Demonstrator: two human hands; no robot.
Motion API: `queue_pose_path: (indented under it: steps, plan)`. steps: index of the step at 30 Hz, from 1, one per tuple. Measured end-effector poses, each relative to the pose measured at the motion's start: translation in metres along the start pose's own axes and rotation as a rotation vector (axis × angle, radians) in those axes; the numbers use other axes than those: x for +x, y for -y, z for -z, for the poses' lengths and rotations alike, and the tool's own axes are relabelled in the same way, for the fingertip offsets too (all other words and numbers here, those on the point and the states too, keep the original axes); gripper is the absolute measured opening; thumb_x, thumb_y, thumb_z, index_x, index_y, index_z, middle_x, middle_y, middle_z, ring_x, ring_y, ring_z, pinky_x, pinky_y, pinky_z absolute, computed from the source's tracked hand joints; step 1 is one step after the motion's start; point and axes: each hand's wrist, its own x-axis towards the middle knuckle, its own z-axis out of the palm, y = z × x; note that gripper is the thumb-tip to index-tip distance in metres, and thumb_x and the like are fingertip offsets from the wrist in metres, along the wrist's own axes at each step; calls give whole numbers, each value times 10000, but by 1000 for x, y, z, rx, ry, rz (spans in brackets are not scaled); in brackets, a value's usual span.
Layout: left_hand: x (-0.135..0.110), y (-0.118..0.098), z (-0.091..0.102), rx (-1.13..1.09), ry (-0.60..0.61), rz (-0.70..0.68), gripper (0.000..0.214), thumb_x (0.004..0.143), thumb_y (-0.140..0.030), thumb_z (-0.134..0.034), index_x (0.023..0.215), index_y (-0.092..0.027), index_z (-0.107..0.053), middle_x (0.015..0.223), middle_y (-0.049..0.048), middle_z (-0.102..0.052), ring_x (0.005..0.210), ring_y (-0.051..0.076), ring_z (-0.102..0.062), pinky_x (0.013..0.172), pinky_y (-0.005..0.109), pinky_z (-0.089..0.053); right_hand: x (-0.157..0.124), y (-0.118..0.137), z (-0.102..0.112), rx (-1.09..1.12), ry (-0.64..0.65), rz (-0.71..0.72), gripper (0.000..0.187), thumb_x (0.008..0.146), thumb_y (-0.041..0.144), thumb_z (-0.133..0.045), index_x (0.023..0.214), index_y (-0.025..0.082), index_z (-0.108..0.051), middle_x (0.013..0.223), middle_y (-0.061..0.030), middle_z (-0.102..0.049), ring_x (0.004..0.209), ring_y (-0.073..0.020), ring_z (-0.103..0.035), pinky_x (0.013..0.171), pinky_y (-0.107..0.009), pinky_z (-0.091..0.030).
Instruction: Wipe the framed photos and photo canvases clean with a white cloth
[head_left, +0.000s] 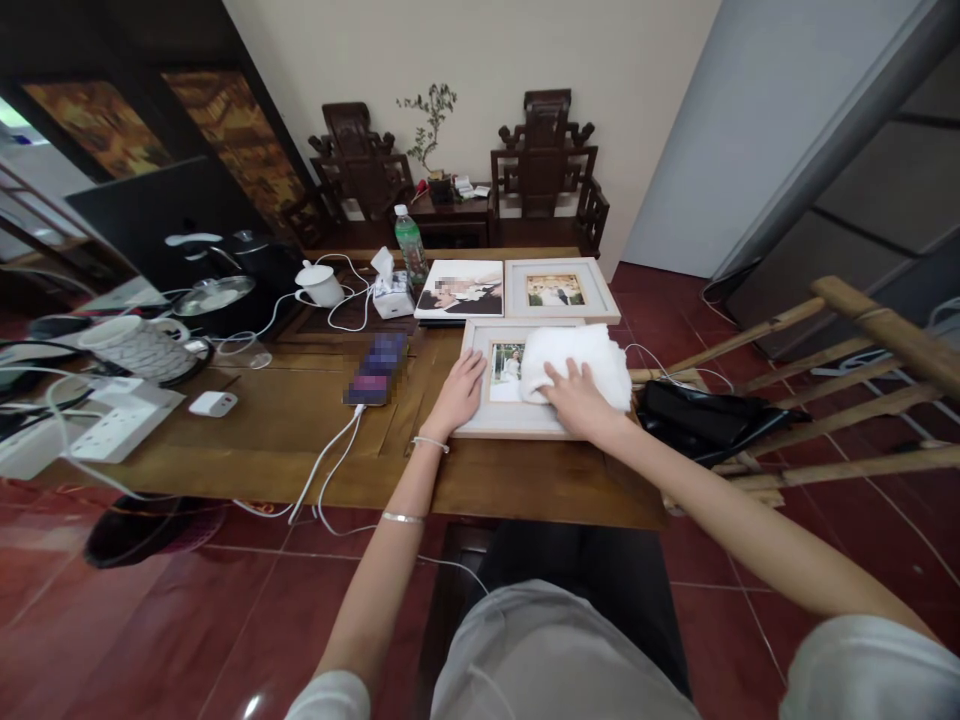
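Observation:
A pale wooden picture frame (480, 422) with a photo in it lies flat near the front edge of the low wooden table (300, 440). My left hand (459, 392) rests flat on the frame's left side, fingers stretched out. My right hand (576, 395) presses a folded white cloth (581, 352) onto the frame's glass, fingers spread over the cloth. Behind it lie a second framed photo (561, 290) and a frameless photo print (461, 288).
A phone (377, 368) on a white cable lies left of the frame. A tissue box (392, 292), green bottle (410, 243), white teapot (320, 283), kettle, mug and power strip (120, 420) crowd the table's left. A black bag (697, 415) and bamboo chair (840, 370) stand right.

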Motion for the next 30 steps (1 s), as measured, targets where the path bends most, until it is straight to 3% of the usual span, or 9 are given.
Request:
queue_pose_path:
  steps: [2, 4, 7, 11, 15, 19, 22, 26, 30]
  plan:
    - [0, -1, 1, 2, 5, -3, 433, 928, -164, -355, 1325, -110, -520, 1439, 153, -474, 1426, 262, -295, 1163, 508, -283, -28, 14, 13, 80, 111, 37, 586, 755, 10, -445, 1297, 188, -579, 1481, -157, -408, 1255, -444, -424, 943, -588, -384]
    - [0, -1, 2, -4, 9, -8, 434, 927, -167, -361, 1330, -127, -516, 1440, 143, -475, 1427, 261, -293, 1162, 519, -278, -49, 25, 24, 170, 126, 114, 597, 752, 5, -418, 1294, 202, -575, 1446, -153, -458, 1186, -398, -507, 891, -531, -442]
    - [0, -1, 3, -6, 11, -3, 430, 930, -187, -370, 1332, -140, -515, 1442, 128, -477, 1426, 259, -294, 1165, 513, -275, -60, 34, 30, 236, 100, 186, 621, 743, 2, -407, 1307, 211, -562, 1462, -137, -445, 1222, -388, -485, 906, -524, -441]
    - [0, -1, 3, 3, 24, 5, 429, 941, -214, -366, 1328, -109, -516, 1447, 149, -465, 1426, 266, -292, 1166, 502, -274, -38, 23, 11, 217, 35, 123, 652, 743, -8, -402, 1352, 191, -520, 1507, -129, -380, 1327, -430, -348, 960, -598, -380]
    - [0, 1, 2, -6, 23, 0, 423, 941, -218, -376, 1331, -134, -516, 1450, 137, -465, 1427, 261, -291, 1164, 512, -271, 5, -12, -14, 145, -137, 41, 643, 750, -17, -413, 1362, 158, -501, 1546, -133, -305, 1394, -405, -232, 1060, -616, -245]
    - [0, 1, 2, -4, 25, 0, 420, 942, -219, -377, 1321, -111, -525, 1447, 155, -464, 1426, 267, -294, 1167, 500, -269, 45, -44, -21, 114, -247, 24, 611, 772, 3, -416, 1367, 124, -488, 1539, -146, -313, 1392, -387, -233, 1070, -591, -233]
    - [0, 1, 3, 1, 30, -1, 421, 944, -218, -374, 1325, -114, -521, 1449, 150, -463, 1427, 266, -291, 1167, 501, -269, 62, -50, -20, 96, -265, -1, 531, 830, 67, -423, 1351, 133, -506, 1523, -154, -342, 1370, -392, -268, 1056, -593, -235]
    - [0, -1, 4, -6, 27, 7, 422, 944, -220, -379, 1330, -117, -516, 1452, 149, -459, 1428, 264, -290, 1171, 493, -266, 55, -35, -19, 57, -236, 10, 469, 856, 92, -421, 1307, 128, -545, 1483, -166, -405, 1337, -381, -319, 1039, -570, -247]
    - [0, -3, 4, -11, 28, 6, 426, 939, -208, -377, 1335, -128, -511, 1454, 145, -458, 1431, 264, -282, 1166, 511, -269, 12, -9, -10, 65, -141, 99, 439, 853, 98, -428, 1265, 130, -576, 1441, -176, -456, 1294, -373, -375, 1006, -547, -290]
